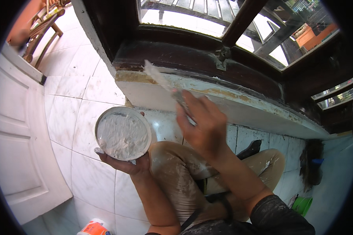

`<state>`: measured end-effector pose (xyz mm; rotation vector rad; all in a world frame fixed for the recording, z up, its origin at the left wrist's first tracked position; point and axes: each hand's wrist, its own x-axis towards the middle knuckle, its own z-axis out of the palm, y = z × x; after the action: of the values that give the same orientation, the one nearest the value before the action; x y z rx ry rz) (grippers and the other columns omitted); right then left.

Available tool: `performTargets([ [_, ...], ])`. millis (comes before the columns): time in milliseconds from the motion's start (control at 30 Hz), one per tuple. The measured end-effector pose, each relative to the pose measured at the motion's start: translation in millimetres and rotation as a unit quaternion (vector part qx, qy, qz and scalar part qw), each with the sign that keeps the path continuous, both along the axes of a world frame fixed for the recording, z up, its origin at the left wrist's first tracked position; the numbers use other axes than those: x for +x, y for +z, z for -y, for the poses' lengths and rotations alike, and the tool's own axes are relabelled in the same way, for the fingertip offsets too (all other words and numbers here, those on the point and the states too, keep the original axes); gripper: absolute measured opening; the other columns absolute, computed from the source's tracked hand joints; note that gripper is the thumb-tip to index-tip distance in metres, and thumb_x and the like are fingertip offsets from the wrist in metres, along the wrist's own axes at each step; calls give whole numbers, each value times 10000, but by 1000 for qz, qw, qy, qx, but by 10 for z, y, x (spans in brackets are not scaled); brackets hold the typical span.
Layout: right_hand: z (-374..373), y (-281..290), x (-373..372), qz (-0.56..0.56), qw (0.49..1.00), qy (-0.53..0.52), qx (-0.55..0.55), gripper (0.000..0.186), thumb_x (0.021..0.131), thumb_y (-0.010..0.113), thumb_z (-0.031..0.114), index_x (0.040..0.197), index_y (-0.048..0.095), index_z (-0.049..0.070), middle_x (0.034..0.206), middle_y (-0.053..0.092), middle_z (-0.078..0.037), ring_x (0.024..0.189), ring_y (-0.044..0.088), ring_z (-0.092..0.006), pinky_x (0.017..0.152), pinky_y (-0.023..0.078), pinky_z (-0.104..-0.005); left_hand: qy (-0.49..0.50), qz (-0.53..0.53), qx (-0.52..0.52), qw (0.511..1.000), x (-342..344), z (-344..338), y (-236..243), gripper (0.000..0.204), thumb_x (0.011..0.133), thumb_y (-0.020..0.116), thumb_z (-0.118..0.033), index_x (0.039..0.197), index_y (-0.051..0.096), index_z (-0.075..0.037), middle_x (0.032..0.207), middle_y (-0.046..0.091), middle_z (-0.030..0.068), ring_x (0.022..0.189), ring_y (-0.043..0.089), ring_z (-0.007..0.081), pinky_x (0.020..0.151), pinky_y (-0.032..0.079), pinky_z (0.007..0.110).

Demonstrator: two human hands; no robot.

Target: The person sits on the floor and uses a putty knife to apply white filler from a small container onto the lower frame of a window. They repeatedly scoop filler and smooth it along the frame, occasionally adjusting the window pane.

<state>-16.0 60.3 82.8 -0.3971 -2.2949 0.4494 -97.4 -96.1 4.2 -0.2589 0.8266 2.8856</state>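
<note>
putty knife is up in front of the window ledge, blade angled up and to the left, pale smears on it; blade edge seems to overlap the top of the ledge near its left end, can't tell if it's touching. round dish sits low and left of the knife, well apart from it, with a thick layer of off-white paste, surface ridged and scraped, plenty left by the look of it. progress, my read: partway at best. ledge has whitish areas along its top edge, but tan patches show at the left end and along the middle, rough and uneven, so those look unfinished; can't tell which white is fresh paste and which is old paint. right hand is closed round the knife handle, wrist raised, forearm coming in from lower right, above the bent legs. left hand is half curled, cupping the dish from below and the near side, thumb out at the left rim with pale paste on its tip; dish held roughly level. further out: dark window frame behind the ledge, tiled floor below, white panelled door far left, orange-and-white bucket at bottom left.
</note>
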Motion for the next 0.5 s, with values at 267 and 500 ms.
performTargets([
  [267,-168,-378,-99,22,999,-37,-18,344,963,852,67,1290,788,-18,931,756,-155,771,774,-292,667,618,-419,10,-34,-5,999,-33,55,-42,985,1032,390,-869,1721,461,-169,1674,541,188,1505,569,487,1277,463,720],
  [500,-379,-288,675,5,992,-124,4,320,950,857,35,1259,801,-30,924,751,-161,739,747,-278,675,608,-402,2,-37,-7,999,-32,82,-72,980,1039,371,-870,1728,454,-178,1677,536,184,1506,566,485,1273,463,725],
])
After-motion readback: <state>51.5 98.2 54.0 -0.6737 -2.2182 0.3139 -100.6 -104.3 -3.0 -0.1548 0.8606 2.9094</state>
